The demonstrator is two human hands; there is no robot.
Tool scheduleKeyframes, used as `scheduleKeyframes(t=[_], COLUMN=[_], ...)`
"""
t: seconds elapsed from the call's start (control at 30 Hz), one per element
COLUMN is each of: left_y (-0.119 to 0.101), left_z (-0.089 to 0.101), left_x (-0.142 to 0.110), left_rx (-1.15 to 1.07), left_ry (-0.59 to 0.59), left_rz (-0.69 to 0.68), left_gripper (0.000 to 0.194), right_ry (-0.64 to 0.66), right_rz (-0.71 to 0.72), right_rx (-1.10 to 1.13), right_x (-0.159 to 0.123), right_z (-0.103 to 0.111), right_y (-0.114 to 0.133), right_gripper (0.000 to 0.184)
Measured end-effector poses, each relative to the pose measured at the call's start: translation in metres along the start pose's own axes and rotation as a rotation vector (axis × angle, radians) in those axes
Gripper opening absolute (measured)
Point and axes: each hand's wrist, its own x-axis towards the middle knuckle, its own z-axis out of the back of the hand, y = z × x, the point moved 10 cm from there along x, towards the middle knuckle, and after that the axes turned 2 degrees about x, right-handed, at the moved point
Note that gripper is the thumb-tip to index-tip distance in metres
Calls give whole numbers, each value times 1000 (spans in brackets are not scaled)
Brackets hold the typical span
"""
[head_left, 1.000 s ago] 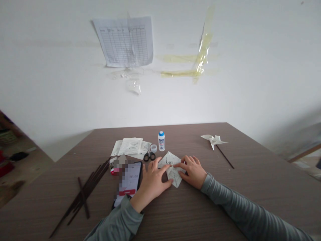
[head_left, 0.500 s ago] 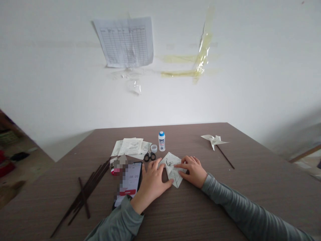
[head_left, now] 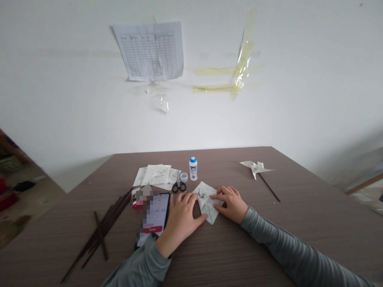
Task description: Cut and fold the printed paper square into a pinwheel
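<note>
A square sheet of printed paper, creased and turned like a diamond, lies on the table between my hands. My left hand rests at its left side, thumb and fingers apart, the fingertips touching the paper's edge. From the right, my right hand lays its outstretched index finger and thumb on the sheet. Just beyond the paper stands a white bottle with a blue cap. Beside it are a small clear round container and black-handled scissors.
Left of my left hand lies a phone, partly blurred out. A bundle of dark sticks lies farther left. Several printed sheets are stacked behind. A paper pinwheel on a stick lies at the right. The wall borders the table's back.
The fingers of my left hand have drawn slightly closer together at the paper's left edge. My right hand stays almost in place, and the paper has barely moved.
</note>
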Motion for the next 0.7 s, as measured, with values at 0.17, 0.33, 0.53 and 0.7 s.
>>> scheduleKeyframes(t=[0.17, 0.33, 0.53, 0.7], left_y=[0, -1, 0, 4], left_z=[1, 4, 8, 9], left_x=[-2, -3, -5, -6], left_rx=[7, 18, 5, 9], left_ry=[43, 62, 107, 110], left_rz=[-3, -9, 29, 28], left_gripper=[56, 52, 53, 54], right_ry=[19, 13, -13, -31], right_rz=[-12, -9, 47, 209], right_rx=[37, 73, 178, 308], right_x=[1, 1, 10, 41], right_z=[-2, 0, 3, 15], right_y=[-2, -4, -9, -8], right_gripper=[40, 42, 40, 47])
